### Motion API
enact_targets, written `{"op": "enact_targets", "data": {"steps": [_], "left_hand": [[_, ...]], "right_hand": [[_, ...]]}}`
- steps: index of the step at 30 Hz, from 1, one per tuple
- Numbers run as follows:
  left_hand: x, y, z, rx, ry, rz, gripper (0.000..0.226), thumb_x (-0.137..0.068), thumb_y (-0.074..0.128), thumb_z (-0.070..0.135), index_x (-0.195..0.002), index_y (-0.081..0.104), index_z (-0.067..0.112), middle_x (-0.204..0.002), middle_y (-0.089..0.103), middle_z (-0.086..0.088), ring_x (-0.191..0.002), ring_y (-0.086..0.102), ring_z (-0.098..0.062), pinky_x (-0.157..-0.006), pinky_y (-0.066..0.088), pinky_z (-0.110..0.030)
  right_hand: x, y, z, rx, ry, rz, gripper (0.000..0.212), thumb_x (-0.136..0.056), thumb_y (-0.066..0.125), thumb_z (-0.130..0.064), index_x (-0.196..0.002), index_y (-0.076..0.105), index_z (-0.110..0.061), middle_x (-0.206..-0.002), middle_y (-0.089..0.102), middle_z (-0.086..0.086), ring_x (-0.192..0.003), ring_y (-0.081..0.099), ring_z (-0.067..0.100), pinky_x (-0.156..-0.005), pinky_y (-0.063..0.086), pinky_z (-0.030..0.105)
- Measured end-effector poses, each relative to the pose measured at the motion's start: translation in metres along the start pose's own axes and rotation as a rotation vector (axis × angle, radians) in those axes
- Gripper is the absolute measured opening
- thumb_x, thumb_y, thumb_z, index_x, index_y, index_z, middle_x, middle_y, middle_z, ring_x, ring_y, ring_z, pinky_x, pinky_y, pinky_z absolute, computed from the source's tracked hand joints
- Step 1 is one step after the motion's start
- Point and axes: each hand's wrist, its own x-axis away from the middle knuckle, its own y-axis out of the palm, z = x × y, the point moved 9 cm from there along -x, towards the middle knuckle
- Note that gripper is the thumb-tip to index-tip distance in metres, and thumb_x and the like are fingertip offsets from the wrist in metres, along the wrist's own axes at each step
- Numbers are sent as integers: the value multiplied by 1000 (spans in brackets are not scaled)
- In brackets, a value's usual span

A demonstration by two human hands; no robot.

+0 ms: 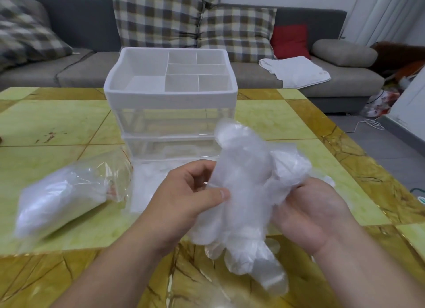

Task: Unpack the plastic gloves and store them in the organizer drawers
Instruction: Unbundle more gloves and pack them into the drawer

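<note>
A bunch of clear plastic gloves (pixel 241 192) hangs between both hands above the table's near edge. My left hand (pixel 184 197) pinches the bunch from the left with thumb and curled fingers. From the right, my right hand (pixel 308 211) grips its crumpled upper part, palm up. Behind the gloves stands a white organizer (pixel 170 98) with a divided top tray and clear drawers below. The lowest drawer (pixel 147 183) is pulled out toward me and holds several gloves. A clear bag of packed gloves (pixel 62 197) lies on the table at the left.
The yellow-green tiled table (pixel 46 128) has brown marbled borders. A grey sofa (pixel 92 66) with checked cushions runs behind it, with a white cloth (pixel 296 70) on its seat. A white cable (pixel 370 124) lies on the floor at the right.
</note>
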Motion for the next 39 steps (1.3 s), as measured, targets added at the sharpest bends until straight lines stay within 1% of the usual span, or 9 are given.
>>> {"op": "enact_targets", "data": {"steps": [6, 8, 11, 14, 16, 23, 30, 35, 39], "left_hand": [[-1, -4, 6, -77, 48, 68, 22, -76, 69, 16, -97, 75, 13, -97, 76, -9, -83, 69, -30, -76, 57, -37], [-2, -5, 5, -134, 30, 88, 19, -78, 71, 23, -95, 76, 14, -94, 76, -8, -87, 71, -36, -80, 57, -41], [-2, -6, 5, -145, -13, 104, 13, -86, 75, 22, -89, 78, 10, -92, 76, -14, -84, 71, -31, -79, 54, -42], [-2, -7, 1, -104, -100, 103, 22, -82, 73, 29, -86, 78, 7, -95, 73, -25, -83, 66, -32, -77, 48, -43], [-2, -7, 6, -128, -115, 97, 19, -82, 78, 29, -84, 78, 9, -93, 72, -26, -78, 62, -32, -73, 44, -45], [0, -8, 57, -806, 182, 200, 29, -95, 62, 29, -71, 73, 16, -55, 58, 0, -47, 44, -13, -49, 35, -25], [0, -8, 57, -941, 184, 250, 31, -94, 60, 31, -67, 69, 20, -52, 55, 1, -48, 46, -11, -45, 33, -21], [-6, -34, 46, -740, 96, 313, 27, -93, 65, 25, -69, 73, 18, -65, 67, -8, -57, 60, -25, -54, 45, -37], [-10, -39, 44, -581, 79, 217, 22, -93, 66, 25, -74, 75, 19, -77, 69, -16, -59, 53, -16, -56, 39, -28]], "right_hand": [[-4, 5, -1, 73, -76, -32, 88, -62, 84, -6, -142, 49, -1, -151, 43, 22, -140, 40, 40, -115, 27, 64], [-7, 2, 2, 82, -68, -36, 75, -71, 77, -7, -140, 50, 3, -148, 46, 24, -137, 44, 41, -115, 27, 63], [-3, 3, 0, 110, -79, -37, 35, -82, 59, -11, -114, 67, 3, -118, 66, 21, -112, 64, 34, -104, 46, 50], [10, 22, -4, 124, -137, -74, 9, -60, 67, -13, -63, 72, -7, -71, 69, 9, -64, 70, 23, -61, 59, 32], [12, 15, -11, 170, -195, 45, 6, -64, 64, -2, -60, 68, -4, -57, 64, 9, -47, 64, 21, -46, 53, 26], [17, -27, -75, 592, -526, 513, 21, -91, 56, -20, -98, 75, -14, -95, 75, 9, -83, 71, 25, -71, 50, 35], [34, 50, -65, 1007, -734, -7, 30, -89, 55, -39, -108, 72, -23, -104, 75, 3, -107, 68, 17, -99, 45, 35], [23, 41, -64, 1168, -671, 90, 16, -91, 69, -25, -106, 70, -25, -97, 75, 1, -94, 69, 12, -79, 51, 13], [16, 36, -59, 1475, -588, 82, 54, -76, 84, -32, -125, 60, -36, -119, 66, -20, -114, 57, -6, -96, 44, 17]]}}
